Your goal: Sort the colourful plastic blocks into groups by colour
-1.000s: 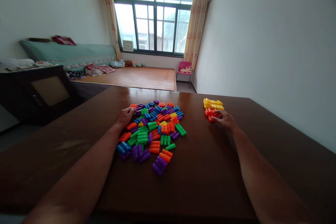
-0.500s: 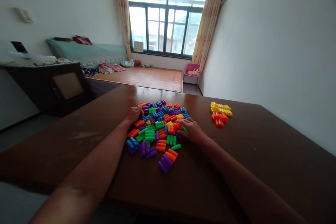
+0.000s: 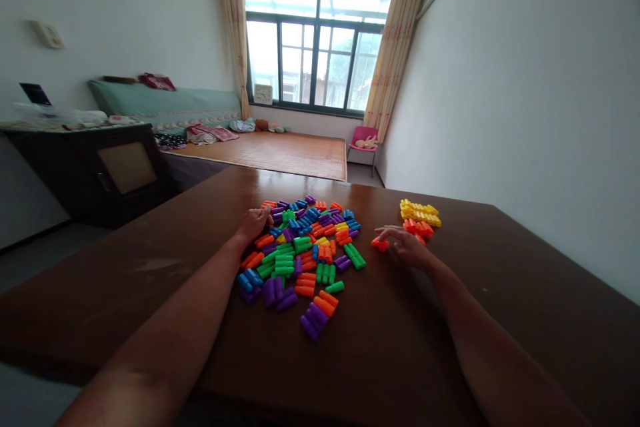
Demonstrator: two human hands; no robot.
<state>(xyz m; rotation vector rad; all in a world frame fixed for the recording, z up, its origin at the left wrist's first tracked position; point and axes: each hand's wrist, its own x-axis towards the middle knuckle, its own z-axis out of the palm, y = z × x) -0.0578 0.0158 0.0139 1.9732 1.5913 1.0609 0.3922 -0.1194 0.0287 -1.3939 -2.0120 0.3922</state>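
A heap of plastic building blocks [image 3: 301,245] in purple, green, blue, orange and yellow covers the middle of the brown table [image 3: 395,340]. At its left edge lies my left hand [image 3: 254,224], resting on the tabletop, fingers loosely extended against the outer blocks and apparently holding none. To the right of the heap, my right hand [image 3: 407,247] has its fingertips on an orange block [image 3: 380,244] at the tabletop. Just beyond that hand sits a group of orange blocks [image 3: 419,229], with stacked yellow blocks [image 3: 420,212] behind it.
Nearest the front lie a purple block [image 3: 314,321] and an orange block [image 3: 326,303] touching each other. Past the table stand a bed [image 3: 300,152], a pink chair [image 3: 364,139] and, on the left, a dark cabinet [image 3: 85,160]. A white wall runs along the right.
My right hand has moved right, from the heap's edge toward the sorted orange group, bringing an orange block. Green and purple blocks it covered now show. My left hand stays in place.
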